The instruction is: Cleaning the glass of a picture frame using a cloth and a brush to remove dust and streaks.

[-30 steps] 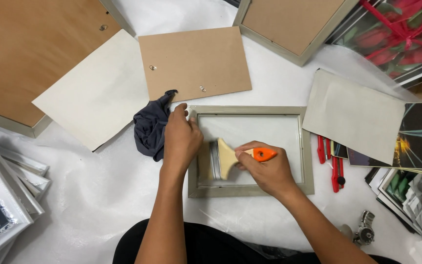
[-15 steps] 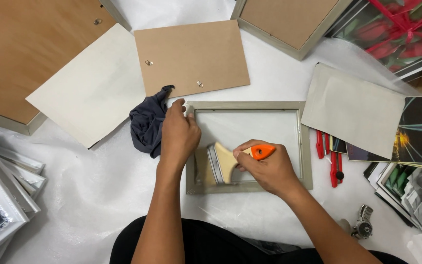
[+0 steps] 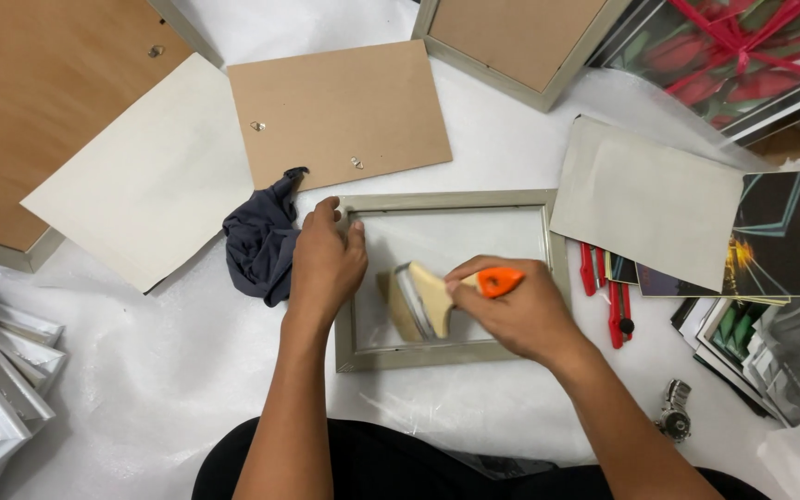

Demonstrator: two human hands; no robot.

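Head view. I see my left hand [image 3: 326, 264] lying flat on the left rail of a small silver picture frame [image 3: 446, 202], fingers spread and closed on nothing, pressing the frame against the white sheet [image 3: 141, 370]. The rail under the palm is hidden. The frame lies in the middle of the scene, near me, with its glass facing up.

My right hand [image 3: 520, 310] is wrapped around a paintbrush [image 3: 432, 298] with an orange handle. Only the handle tip shows past the fingers; the rest of the handle is covered by the hand. The pale bristles touch the glass in the left half of the frame. A darker shape beside the bristles reads as their reflection, though I cannot tell for certain.

A dark grey cloth [image 3: 261, 241] lies crumpled just left of the frame, touching my left hand's side. Far of the frame lies a brown backing board [image 3: 340, 111] with small metal hangers. Left of that lies a cream card [image 3: 141, 181], partly over a large wooden-backed frame [image 3: 39, 102] that is cut off by the picture edge.

To the right, red utility knives [image 3: 618, 301] lie partly under a grey card [image 3: 650, 199] and a stack of prints [image 3: 780, 245]. A small metal object [image 3: 676, 421] near my right forearm is too small to identify.
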